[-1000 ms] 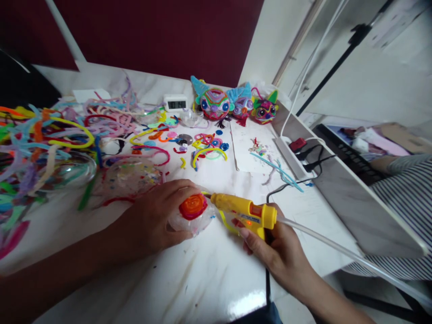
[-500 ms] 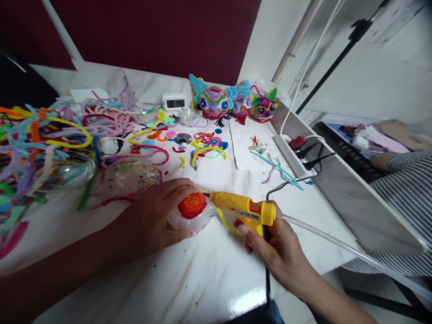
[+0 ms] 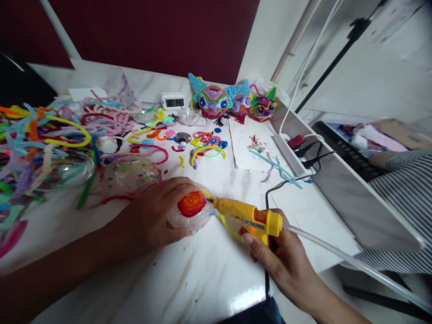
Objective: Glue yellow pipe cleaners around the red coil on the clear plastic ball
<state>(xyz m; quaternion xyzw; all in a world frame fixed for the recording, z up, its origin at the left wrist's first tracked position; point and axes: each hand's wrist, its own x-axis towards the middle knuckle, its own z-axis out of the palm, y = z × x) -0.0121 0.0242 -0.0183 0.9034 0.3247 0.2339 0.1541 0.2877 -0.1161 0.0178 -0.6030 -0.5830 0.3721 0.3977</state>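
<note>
My left hand is wrapped round a clear plastic ball on the table. On the ball sits a coiled orange and red pipe-cleaner disc. A yellow pipe cleaner runs from the ball's far side down toward the right. In my right hand is a yellow hot glue gun, its small light glowing orange-red. The gun's nozzle is at the right edge of the disc; whether it touches cannot be told. A long clear glue stick comes out of the gun's back.
Pipe cleaners are heaped at the left. Cut pieces lie mid-table near a digital timer. Several decorated animal heads stand at the back. A power strip lies along the right border. A person's striped sleeve shows beyond.
My right hand has drawn the glue gun slightly to the right and down, its nozzle now lower beside the disc. The left hand holds the ball almost unmoved.
</note>
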